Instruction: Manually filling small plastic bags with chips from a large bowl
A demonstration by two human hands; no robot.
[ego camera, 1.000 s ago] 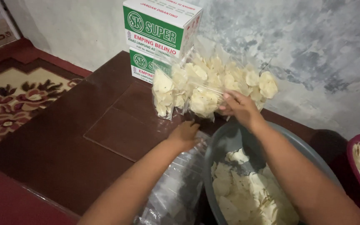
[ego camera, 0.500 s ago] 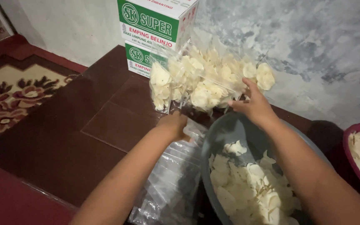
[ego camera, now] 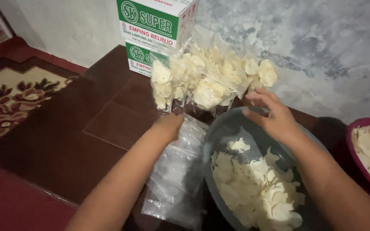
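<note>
A person's two bare arms reach forward over a dark brown tiled floor [ego camera: 65, 141]; the left hand [ego camera: 170, 124] rests, fingers curled under and hidden, on the top of a loose stack of empty clear plastic bags [ego camera: 178, 171] lying flat beside a grey basin [ego camera: 225, 128]; whether it pinches a bag cannot be told; the right hand [ego camera: 273, 113] hovers open, fingers spread, above the basin's far rim, holding nothing; the basin holds pale thin crackers [ego camera: 253, 188]; filled clear bags of crackers [ego camera: 202, 81] lean against green and white cartons [ego camera: 150, 25] by the wall; a maroon bowl [ego camera: 356, 141] of more crackers sits far right; the empty bags look light, limp and slippery, likely best taken at an open edge; the crackers seem brittle and want a gentle scoop
</note>
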